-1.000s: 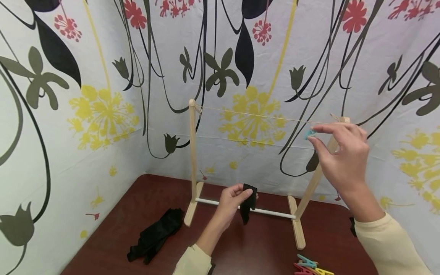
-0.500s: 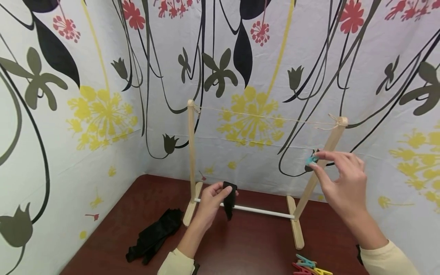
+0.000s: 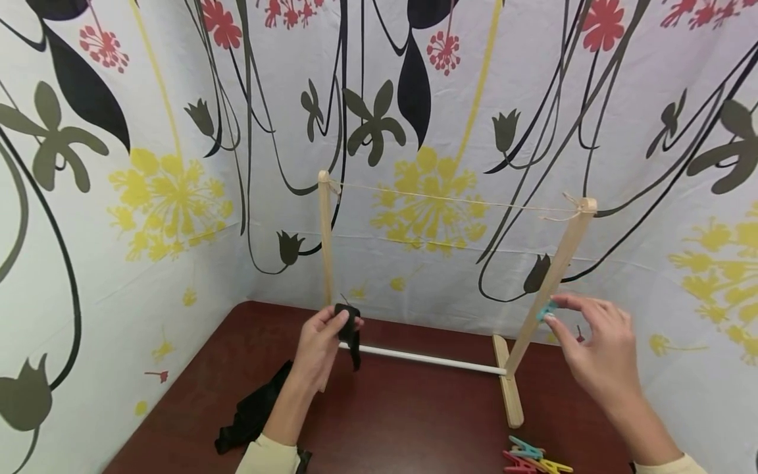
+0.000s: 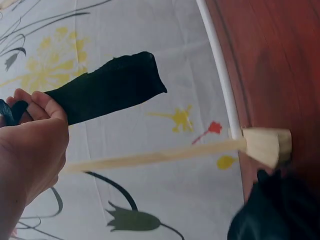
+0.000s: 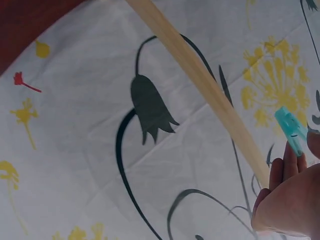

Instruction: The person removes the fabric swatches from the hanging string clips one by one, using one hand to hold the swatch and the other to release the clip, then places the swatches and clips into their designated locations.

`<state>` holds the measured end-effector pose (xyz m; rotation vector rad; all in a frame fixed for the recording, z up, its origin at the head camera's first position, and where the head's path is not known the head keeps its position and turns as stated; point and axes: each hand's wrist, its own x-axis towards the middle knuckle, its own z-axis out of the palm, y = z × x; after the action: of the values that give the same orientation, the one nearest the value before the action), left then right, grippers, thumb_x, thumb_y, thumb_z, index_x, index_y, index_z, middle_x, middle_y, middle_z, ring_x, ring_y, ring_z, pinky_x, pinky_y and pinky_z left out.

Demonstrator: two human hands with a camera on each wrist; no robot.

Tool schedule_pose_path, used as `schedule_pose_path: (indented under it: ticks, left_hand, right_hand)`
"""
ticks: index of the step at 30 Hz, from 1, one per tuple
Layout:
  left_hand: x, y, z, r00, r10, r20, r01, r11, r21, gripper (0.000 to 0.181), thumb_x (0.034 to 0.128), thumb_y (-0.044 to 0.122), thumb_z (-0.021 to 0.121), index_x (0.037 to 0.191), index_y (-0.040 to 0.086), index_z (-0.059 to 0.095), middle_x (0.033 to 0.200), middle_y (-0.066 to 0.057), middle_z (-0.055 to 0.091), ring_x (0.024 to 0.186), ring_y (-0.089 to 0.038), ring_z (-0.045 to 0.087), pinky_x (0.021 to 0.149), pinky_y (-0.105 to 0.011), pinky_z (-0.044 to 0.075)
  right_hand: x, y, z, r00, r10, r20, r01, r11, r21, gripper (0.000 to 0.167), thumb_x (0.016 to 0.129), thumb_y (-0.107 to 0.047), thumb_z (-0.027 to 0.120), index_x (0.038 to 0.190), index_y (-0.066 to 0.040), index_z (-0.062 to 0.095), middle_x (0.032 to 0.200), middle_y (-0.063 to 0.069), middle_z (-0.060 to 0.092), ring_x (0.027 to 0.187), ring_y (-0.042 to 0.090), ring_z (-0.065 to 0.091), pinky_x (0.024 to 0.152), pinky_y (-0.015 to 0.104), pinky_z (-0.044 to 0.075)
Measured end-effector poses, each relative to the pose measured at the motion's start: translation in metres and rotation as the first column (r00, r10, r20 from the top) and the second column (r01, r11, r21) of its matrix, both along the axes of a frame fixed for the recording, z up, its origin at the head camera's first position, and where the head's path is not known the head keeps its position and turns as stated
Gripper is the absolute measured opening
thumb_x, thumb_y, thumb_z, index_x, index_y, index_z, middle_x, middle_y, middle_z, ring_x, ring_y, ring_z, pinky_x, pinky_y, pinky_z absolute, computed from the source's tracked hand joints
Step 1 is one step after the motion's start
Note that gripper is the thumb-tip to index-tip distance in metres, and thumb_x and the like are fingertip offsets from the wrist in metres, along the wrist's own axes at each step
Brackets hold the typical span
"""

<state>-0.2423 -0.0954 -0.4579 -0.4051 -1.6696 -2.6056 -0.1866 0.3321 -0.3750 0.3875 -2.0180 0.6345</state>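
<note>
My left hand [image 3: 320, 345] pinches a strip of black cloth [image 3: 354, 352] between thumb and fingers, in front of the rack's left post. In the left wrist view the cloth [image 4: 110, 87] hangs flat from the hand with a straight-cut end. A small turquoise clothespin [image 3: 546, 309] is pinched between the thumb and index finger of my right hand [image 3: 601, 345], beside the rack's right post [image 3: 559, 263]. That clothespin [image 5: 289, 127] shows its side in the right wrist view. Between the two posts runs a thin string [image 3: 426, 195], with nothing hanging on it.
Several turquoise, red and yellow clothespins [image 3: 527, 451] lie at the table's front right. A black cloth pile [image 3: 251, 418] sits on the left, partly behind my forearm. The rack's white bar [image 3: 420, 357] spans low between its wooden feet. Patterned fabric surrounds the table [image 3: 408, 421].
My left hand has moved left with the black cloth, towards the left post. My right hand has come down from near the string with the clothespin still pinched.
</note>
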Motion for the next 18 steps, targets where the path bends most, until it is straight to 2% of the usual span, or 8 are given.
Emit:
schedule_pose_path:
  ticks: [6, 9, 14, 18]
  left_hand:
    - [0.002, -0.021, -0.003, 0.999, 0.032, 0.005, -0.032, 0.999, -0.026, 0.020, 0.1066, 0.023, 0.066, 0.110, 0.003, 0.066, 0.111, -0.007, 0.074, 0.115, -0.024, 0.074, 0.107, -0.035, 0.056]
    - [0.004, -0.029, -0.006, 0.998, 0.064, 0.025, -0.063, 0.998, -0.029, 0.020, 0.1058, 0.023, 0.067, 0.108, 0.002, 0.064, 0.110, -0.008, 0.075, 0.113, -0.024, 0.074, 0.105, -0.035, 0.058]
    - [0.007, -0.042, -0.011, 0.993, 0.097, 0.059, -0.094, 0.994, -0.058, 0.021, 0.1049, 0.025, 0.069, 0.105, 0.005, 0.063, 0.106, -0.005, 0.077, 0.114, -0.022, 0.073, 0.102, -0.032, 0.058]
    - [0.009, -0.058, -0.016, 0.994, 0.095, 0.045, -0.086, 0.983, -0.161, 0.023, 0.1061, 0.027, 0.067, 0.109, 0.004, 0.064, 0.108, -0.003, 0.079, 0.115, -0.023, 0.074, 0.088, -0.033, 0.060]
  right_hand:
    - [0.006, 0.010, -0.024, 0.998, -0.008, 0.068, 0.007, 1.000, 0.010, 0.046, 0.069, 0.009, 0.090, 0.111, -0.003, 0.078, 0.098, 0.012, 0.075, 0.099, -0.020, 0.039, 0.101, 0.023, 0.025]
    - [0.008, 0.017, -0.035, 0.994, -0.010, 0.108, 0.007, 1.000, 0.020, 0.046, 0.069, 0.008, 0.090, 0.112, -0.004, 0.078, 0.099, 0.008, 0.075, 0.103, -0.022, 0.040, 0.099, 0.024, 0.025]
    - [0.013, 0.028, -0.055, 0.987, -0.010, 0.163, 0.004, 0.999, 0.039, 0.045, 0.069, 0.003, 0.092, 0.111, -0.008, 0.078, 0.104, -0.011, 0.075, 0.111, -0.022, 0.040, 0.094, 0.025, 0.025]
    - [0.018, 0.030, -0.076, 0.975, -0.035, 0.219, 0.022, 0.998, 0.059, 0.046, 0.069, -0.001, 0.094, 0.111, -0.012, 0.079, 0.104, -0.004, 0.079, 0.110, -0.021, 0.040, 0.090, 0.031, 0.029]
